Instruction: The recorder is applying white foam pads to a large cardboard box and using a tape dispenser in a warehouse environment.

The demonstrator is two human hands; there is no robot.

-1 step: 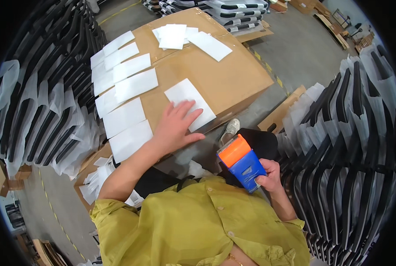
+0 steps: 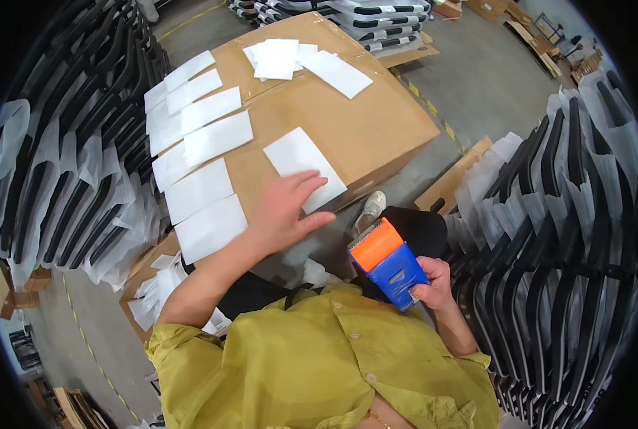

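Underneath, from biggest to smallest:

- Large brown cardboard box (image 2: 376,129) under the left hand, flat top facing up, stretching away beyond the fingertips.
- Dark stacked frames wrapped in white sheeting (image 2: 576,236), just outside the right hand, rising in rows; more of the same well out past the left hand.
- Column of white rectangular paper sheets (image 2: 201,154) just left of the left hand, overlapping along the box's far-left edge.
- Loose pile of white sheets (image 2: 280,57) far ahead of the left hand, at the box's far end.
- Single white paper sheet (image 2: 297,161) under the left fingertips, lying flat and slightly angled on the box.
- Blue handheld tape dispenser with an orange top (image 2: 389,261), gripped in the right hand, tilted toward the box edge.
- Left hand (image 2: 285,211): fingers spread, palm down, pressing on the single sheet.
- Right hand (image 2: 433,286): closed around the dispenser's lower end, near the yellow-green shirt (image 2: 319,357).
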